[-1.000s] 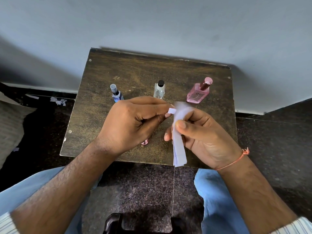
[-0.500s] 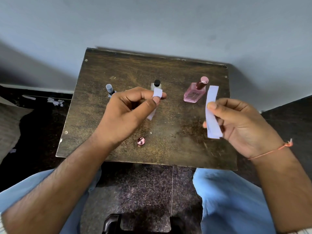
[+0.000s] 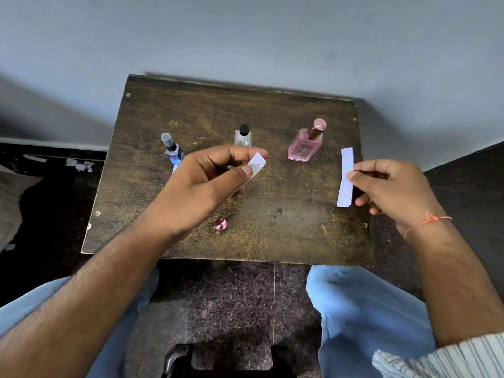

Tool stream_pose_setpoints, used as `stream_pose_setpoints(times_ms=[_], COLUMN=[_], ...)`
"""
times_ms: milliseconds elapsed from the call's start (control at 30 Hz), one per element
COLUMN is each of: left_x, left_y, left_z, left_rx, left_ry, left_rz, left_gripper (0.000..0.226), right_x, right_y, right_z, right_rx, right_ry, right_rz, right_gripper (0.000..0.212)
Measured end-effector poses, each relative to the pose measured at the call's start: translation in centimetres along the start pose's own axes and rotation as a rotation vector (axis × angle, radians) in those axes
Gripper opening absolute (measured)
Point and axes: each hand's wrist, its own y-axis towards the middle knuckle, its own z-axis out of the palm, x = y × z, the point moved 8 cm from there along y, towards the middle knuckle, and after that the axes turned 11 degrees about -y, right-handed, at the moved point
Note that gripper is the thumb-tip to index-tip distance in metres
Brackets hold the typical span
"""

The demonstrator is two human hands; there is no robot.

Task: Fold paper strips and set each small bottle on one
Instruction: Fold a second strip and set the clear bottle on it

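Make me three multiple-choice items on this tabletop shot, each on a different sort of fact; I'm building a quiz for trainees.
1. Where does the pink bottle stand among the three bottles on the table?
A. leftmost
B. middle
C. rightmost

2. What colour is the cap of the clear bottle?
A. black
B. white
C. gold

3. What is the left hand doing?
A. lying flat on the table
B. pinching a short paper piece
C. gripping the blue bottle

Answers: 1 C, since it stands right of both the blue and the clear bottle. 2 A, since its top shows black. 3 B, since thumb and forefinger press the white piece between them, while the right hand pinches a long paper strip.
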Motion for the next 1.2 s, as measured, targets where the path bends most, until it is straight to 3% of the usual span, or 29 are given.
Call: stream_pose_setpoints(times_ms=[200, 500, 633, 933, 1200], left_x=[-0.3, -0.9, -0.8, -0.9, -0.9], left_y=[0.1, -0.2, 0.0, -0.1, -0.1], left_z=[-0.3, 0.1, 0.0, -0.2, -1.2], left_rx=[0.004, 0.037, 0.067, 0.082, 0.045], left_ry=[-0.020, 0.061, 0.084, 0.081, 0.078], left_rz=[0.021, 0.006, 0.017, 0.041, 0.007], left_gripper=[0.011, 0.032, 0.038, 0.044, 0.046], right_x=[-0.1, -0.6, -0.1, 3.9, 9.0], right_y=[0.0, -0.6, -0.6, -1.8, -6.2], right_z=[-0.7, -0.6, -1.2, -1.0, 6.7], right_rx=[-0.014, 0.050, -0.007, -0.139, 0.092], right_ry=[-0.079, -0.059, -0.089, -0.125, -0.263], right_rz=[0.001, 0.067, 0.038, -0.283, -0.632], right_gripper=[0.009, 0.021, 0.023, 0.018, 0.015])
